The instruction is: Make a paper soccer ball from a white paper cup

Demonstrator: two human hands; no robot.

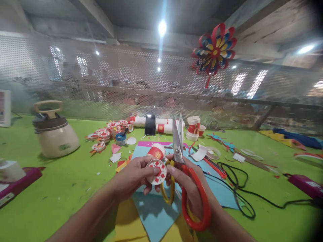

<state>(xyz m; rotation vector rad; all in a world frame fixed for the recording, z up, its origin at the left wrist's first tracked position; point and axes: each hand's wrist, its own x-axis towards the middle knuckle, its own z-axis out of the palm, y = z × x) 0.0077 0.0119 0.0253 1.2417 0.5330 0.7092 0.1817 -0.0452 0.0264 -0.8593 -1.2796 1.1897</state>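
Observation:
My left hand point(137, 176) is closed on a small white paper disc point(159, 179) with red diamond shapes around it, its thumb on the face. My right hand point(189, 183) holds scissors point(178, 156), blades up and slightly apart, with a red handle loop hanging below. A yellow loop point(172, 193) hangs beside the right fingers; whether it belongs to the scissors I cannot tell. The right thumb and fingertips are at the disc's right edge. Just behind the disc lies a red and white paper cup point(157, 152). Light blue paper point(156, 218) spreads beneath both hands.
Several decorated paper pieces point(103, 133) and a blue jar point(121, 138) are back left, near a cream kettle point(58, 137). Stacked cups point(193, 127) and a dark phone-like object point(150, 125) stand behind. A black cable point(236, 188) loops at right. A paper flower point(215, 52) hangs above.

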